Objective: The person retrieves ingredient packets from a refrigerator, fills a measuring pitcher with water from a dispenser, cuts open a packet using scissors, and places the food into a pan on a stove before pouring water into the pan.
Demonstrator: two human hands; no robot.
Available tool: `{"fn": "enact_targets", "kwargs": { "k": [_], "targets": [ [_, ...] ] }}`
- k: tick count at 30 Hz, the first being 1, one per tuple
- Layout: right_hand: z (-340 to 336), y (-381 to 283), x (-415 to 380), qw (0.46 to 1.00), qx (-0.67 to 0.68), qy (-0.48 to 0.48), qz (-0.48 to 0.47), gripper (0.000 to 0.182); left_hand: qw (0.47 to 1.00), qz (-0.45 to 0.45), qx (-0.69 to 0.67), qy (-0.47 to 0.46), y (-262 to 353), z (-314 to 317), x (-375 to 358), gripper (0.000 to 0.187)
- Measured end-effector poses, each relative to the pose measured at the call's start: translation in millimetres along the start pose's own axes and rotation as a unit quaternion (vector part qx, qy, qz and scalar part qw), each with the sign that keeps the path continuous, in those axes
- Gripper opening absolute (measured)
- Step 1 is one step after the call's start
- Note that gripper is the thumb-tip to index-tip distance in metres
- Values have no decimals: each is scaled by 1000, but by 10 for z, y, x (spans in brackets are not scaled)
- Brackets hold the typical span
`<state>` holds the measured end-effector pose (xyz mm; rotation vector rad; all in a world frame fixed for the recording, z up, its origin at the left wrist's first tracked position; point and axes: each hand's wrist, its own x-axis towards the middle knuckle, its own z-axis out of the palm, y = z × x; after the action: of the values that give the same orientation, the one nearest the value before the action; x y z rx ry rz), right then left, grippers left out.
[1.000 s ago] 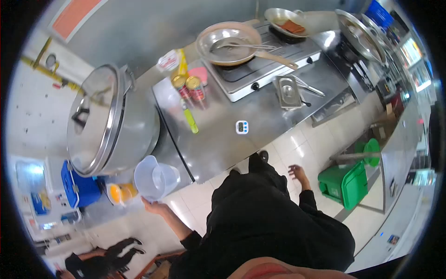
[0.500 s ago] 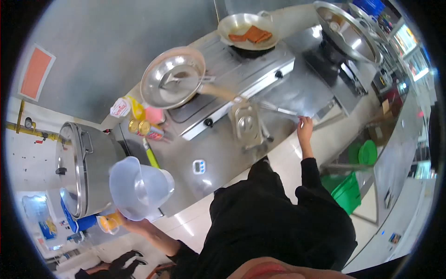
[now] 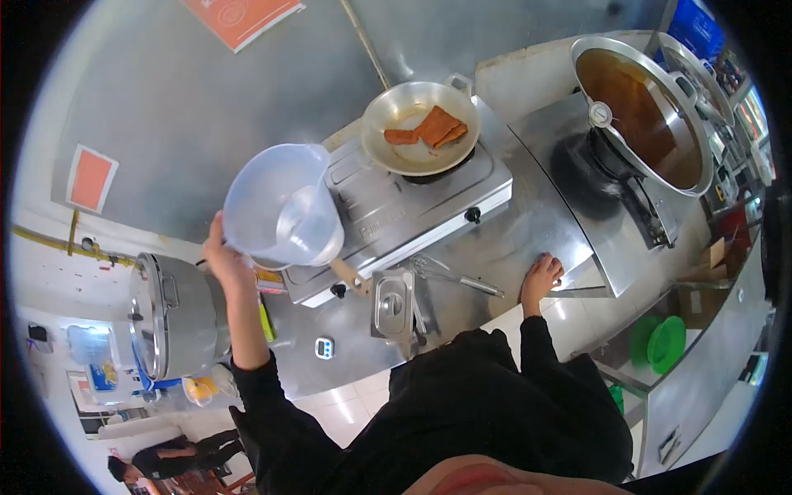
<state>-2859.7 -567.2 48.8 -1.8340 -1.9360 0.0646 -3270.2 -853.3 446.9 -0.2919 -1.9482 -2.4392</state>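
Observation:
My left hand (image 3: pixel 227 257) is closed on the side of a large translucent plastic pitcher (image 3: pixel 264 206), whose wide mouth faces me. The pitcher hangs over the left end of a two-burner gas stove (image 3: pixel 388 210) and hides most of a frying pan there; the pan's wooden handle (image 3: pixel 351 276) sticks out. My right hand (image 3: pixel 542 279) rests at the counter's front edge with its fingers laid down, holding nothing. Just left of it lies a whisk (image 3: pixel 470 282), apart from the fingers. A lidded steel container (image 3: pixel 392 305) sits beside the whisk.
A pan (image 3: pixel 396 111) with reddish-brown pieces stands on the right burner. Farther right is a large pot of brown liquid (image 3: pixel 606 74) with a dial thermometer (image 3: pixel 600 114). A white timer (image 3: pixel 324 348) lies on the counter. At left stands a tall steel pot (image 3: pixel 194 318). A person (image 3: pixel 169 454) is beyond.
My left hand has carried the pitcher up and right, from the counter's left end to over the stove. My right hand has moved off the whisk's handle end and lies on the counter edge.

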Motion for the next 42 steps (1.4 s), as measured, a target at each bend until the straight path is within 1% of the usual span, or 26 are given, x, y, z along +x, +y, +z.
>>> {"fn": "enact_targets", "kwargs": {
  "k": [3, 4, 7, 11, 16, 19, 22, 25, 28, 31, 34, 37, 42],
  "targets": [
    [-35, -7, 51, 1000, -6, -10, 5, 32, 993, -42, 107, -18, -211, 478, 187, 26],
    [10, 27, 61, 1000, -25, -7, -3, 32, 991, -39, 127, -27, -290, 631, 225, 26],
    [8, 46, 101, 999, -33, -20, -13, 34, 981, -29, 187, -49, -493, 1050, 323, 34],
    [33, 38, 109, 999, -35, -28, 0, 35, 966, -38, 244, -73, -621, 1360, 382, 38],
    [-9, -2, 143, 998, -47, -46, -1, 37, 947, -101, 286, -109, -640, 1517, 510, 35],
    [11, -13, 162, 996, -65, -56, 11, 39, 939, -122, 267, -179, -605, 1565, 591, 30],
    [52, -8, 157, 996, -66, -55, 18, 40, 912, -142, 334, -191, -496, 1731, 525, 26],
    [40, -22, 162, 995, -67, -67, 25, 40, 908, -130, 334, -217, -486, 1834, 492, 27],
    [32, -27, 160, 995, -69, -62, 21, 37, 901, -128, 349, -223, -512, 1856, 558, 26],
    [88, -13, 144, 996, -69, -58, 27, 38, 892, -135, 361, -235, -497, 1869, 581, 28],
    [72, -21, 149, 995, -72, -66, 28, 38, 887, -113, 366, -257, -447, 1903, 545, 31],
    [25, -43, 160, 995, -72, -66, 28, 37, 886, -121, 350, -278, -464, 1893, 603, 33],
    [32, -48, 168, 994, -77, -66, 32, 35, 881, -142, 374, -251, -431, 2043, 586, 32]
  ]
}}
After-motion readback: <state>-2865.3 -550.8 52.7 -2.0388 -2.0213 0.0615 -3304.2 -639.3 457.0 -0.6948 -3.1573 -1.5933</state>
